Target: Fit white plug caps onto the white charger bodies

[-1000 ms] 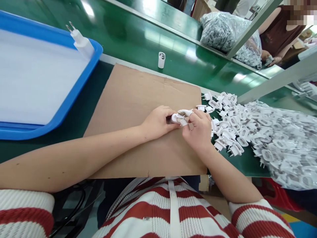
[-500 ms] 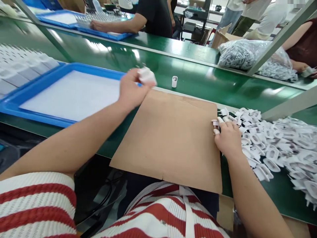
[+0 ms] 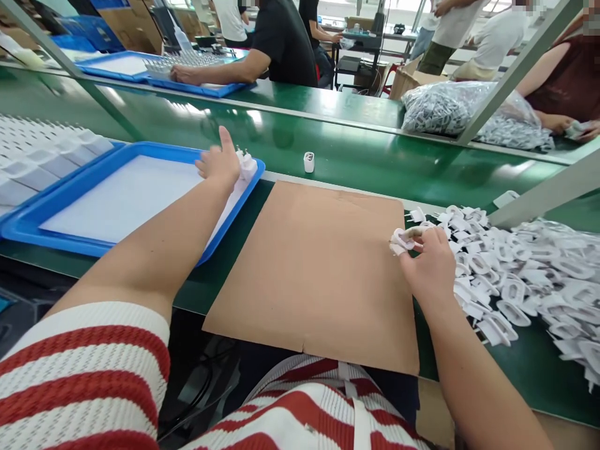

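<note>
My left hand (image 3: 219,161), 10 o'clock: spread, partly hiding white chargers (image 3: 248,169). My right hand (image 3: 430,259), 3 o'clock: pinching plug piece (image 3: 401,241), partly covered.

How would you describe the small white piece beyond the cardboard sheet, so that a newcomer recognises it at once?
Find the big brown cardboard sheet at the centre of the view. Just past its far edge, on the green surface, is a small white piece. It stands alone and upright, with dark detail at its top, whereas the white plug parts lie heaped at the right.
</note>
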Tool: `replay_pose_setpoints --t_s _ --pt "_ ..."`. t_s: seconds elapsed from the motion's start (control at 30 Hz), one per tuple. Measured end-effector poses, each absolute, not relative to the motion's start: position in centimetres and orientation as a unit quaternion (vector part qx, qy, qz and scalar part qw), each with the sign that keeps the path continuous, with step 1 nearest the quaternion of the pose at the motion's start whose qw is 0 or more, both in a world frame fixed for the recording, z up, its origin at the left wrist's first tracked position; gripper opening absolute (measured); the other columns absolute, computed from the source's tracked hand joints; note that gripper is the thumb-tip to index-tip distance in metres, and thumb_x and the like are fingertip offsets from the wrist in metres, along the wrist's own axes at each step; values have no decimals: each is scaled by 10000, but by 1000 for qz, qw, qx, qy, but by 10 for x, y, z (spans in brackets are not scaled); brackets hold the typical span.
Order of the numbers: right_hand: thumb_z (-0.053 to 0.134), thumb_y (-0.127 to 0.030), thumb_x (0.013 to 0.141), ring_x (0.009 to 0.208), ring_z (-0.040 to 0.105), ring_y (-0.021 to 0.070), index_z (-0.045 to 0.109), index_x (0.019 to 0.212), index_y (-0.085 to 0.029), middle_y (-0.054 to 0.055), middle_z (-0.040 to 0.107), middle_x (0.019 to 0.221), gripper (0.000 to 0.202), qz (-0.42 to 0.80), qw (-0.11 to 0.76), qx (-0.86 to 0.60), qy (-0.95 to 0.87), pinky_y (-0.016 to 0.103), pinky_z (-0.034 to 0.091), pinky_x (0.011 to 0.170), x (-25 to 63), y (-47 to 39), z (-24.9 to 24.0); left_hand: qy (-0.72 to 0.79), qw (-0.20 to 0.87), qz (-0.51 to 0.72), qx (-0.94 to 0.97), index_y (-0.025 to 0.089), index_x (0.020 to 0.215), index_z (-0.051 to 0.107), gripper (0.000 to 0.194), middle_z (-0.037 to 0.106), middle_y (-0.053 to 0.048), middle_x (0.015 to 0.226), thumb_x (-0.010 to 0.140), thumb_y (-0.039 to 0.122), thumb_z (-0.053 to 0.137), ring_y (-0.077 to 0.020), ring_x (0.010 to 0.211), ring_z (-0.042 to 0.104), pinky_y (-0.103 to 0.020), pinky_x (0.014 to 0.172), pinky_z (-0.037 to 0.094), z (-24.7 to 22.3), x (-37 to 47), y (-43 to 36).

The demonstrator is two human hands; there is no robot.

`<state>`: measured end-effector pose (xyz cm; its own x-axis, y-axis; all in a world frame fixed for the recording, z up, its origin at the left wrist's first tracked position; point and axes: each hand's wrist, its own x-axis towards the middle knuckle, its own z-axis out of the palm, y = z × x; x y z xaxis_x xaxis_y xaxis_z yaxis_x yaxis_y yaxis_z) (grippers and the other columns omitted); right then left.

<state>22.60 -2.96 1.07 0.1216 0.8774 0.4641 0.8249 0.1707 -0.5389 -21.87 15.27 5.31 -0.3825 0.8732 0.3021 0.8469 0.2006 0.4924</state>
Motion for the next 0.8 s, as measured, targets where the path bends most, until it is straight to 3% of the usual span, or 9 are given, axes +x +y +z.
replay_pose_setpoints --t_s 0.1,0.17,0.27,0.33,0.43,0.53,0.6,0.7,0.8 --pt "747 -300 774 856 680 226 593 1060 -233 71 646 1084 333 125 441 -615 -641 414 595 714 217 -32 13 754 -57 364 544 165 1425 350 704 344 -59 1537 1064 691 55 -217 1413 191 -462 1146 127 70 -174 156" --pt "768 -296 771 844 689 204 629 1044 -222 57 649 1057 315 177 469 -583 -639 394 608 722 210 -32 14 722 -28 359 591 216 1398 414 602 406 -10 1509 1056 706 338 -178 1398 263 -381 1168 158 71 -139 166" --pt "760 -316 813 874 698 190 696 973 -218 56 674 1043 198 255 491 -542 -632 384 614 784 202 -32 13 732 70 326 594 117 1307 508 726 522 -152 1423 888 678 703 -324 1379 378 -442 1109 275 55 -97 189" --pt "759 -345 835 937 717 196 693 988 -226 59 706 1068 205 349 500 -516 -602 382 613 830 199 -33 12 766 121 319 546 52 1216 551 742 578 -242 1336 792 598 821 -401 1315 455 -470 1004 350 40 -85 204" --pt "798 -380 805 927 732 186 640 991 -233 40 711 1059 284 451 506 -488 -550 371 611 849 197 -34 14 770 175 323 523 43 1116 597 641 667 -175 1195 807 570 792 -293 1141 548 -408 885 381 24 -85 217" --pt "832 -353 756 807 715 146 577 1120 -264 10 683 1057 453 468 513 -476 -540 351 611 791 197 -34 21 730 172 350 562 86 1169 590 630 688 -43 1164 861 629 677 -167 1042 513 -344 848 376 25 -83 213" --pt "853 -330 722 805 703 147 534 1174 -269 10 691 1037 557 463 527 -467 -538 336 607 757 197 -34 24 684 180 373 600 125 1216 592 571 692 -14 1178 851 554 684 -152 1023 534 -328 849 395 28 -70 195" --pt "836 -359 742 864 706 168 556 1099 -246 38 719 1025 467 453 534 -463 -543 347 607 774 196 -33 27 608 233 391 651 160 1176 667 424 730 -26 1108 808 365 710 -179 951 626 -325 845 461 27 -39 143" --pt "754 -367 834 863 717 158 577 1146 -253 28 714 1024 377 436 530 -466 -559 351 615 799 197 -34 28 516 349 358 695 219 1208 704 417 758 -14 1143 822 378 707 -213 971 676 -316 840 511 18 -13 76"
